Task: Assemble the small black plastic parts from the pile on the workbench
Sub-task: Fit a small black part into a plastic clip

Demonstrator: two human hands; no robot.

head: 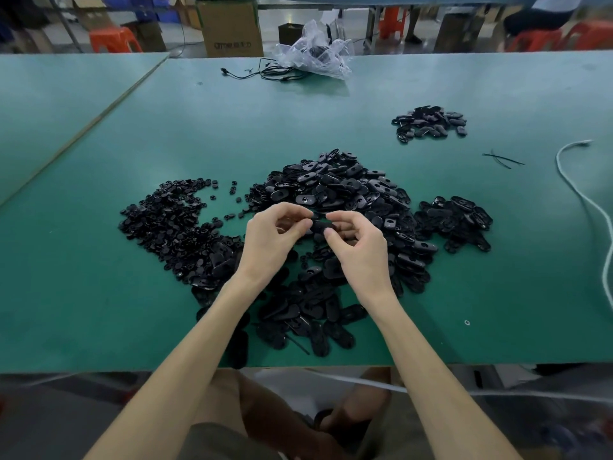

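Forearms: two bare forearms rise from the 6 o'clock edge of the view and cross the near rim of the green tabletop (pixel 99 277), converging over the parts.
Left hand (pixel 270 242): raised just above the heap, its fingers (pixel 292 210) curled and pinching the left end of a small black part (pixel 320 224).
Right hand (pixel 360 249): facing the left one, thumb and forefinger curled onto the right end of the same part; the other fingers are bent under the palm.
Black part: held between both hands, off the tabletop, over the near side of the main pile; the fingertips hide its exact shape.
Main pile (pixel 335 187): oval black shells heaped at 12 o'clock from the hands, spilling under the wrists toward 6 o'clock.
Small round pieces (pixel 172 224): a flatter spread at 9 o'clock from the hands, touching the main pile.
Side heap (pixel 456 220): more oval shells at 3 o'clock, just beside the main pile.
Far heap (pixel 429 122): a smaller cluster at 1 o'clock, well apart from the rest.
White cord (pixel 580 143): curves along the tabletop's 3 o'clock side.
Black ties (pixel 502 159): thin strands between the far heap and the cord.
Plastic bag (pixel 315 51): crumpled and clear, at 12 o'clock on the far edge, with a black cable (pixel 265 73) beside it.
Cardboard box (pixel 229 24): on the floor beyond the tabletop, at 11 o'clock.
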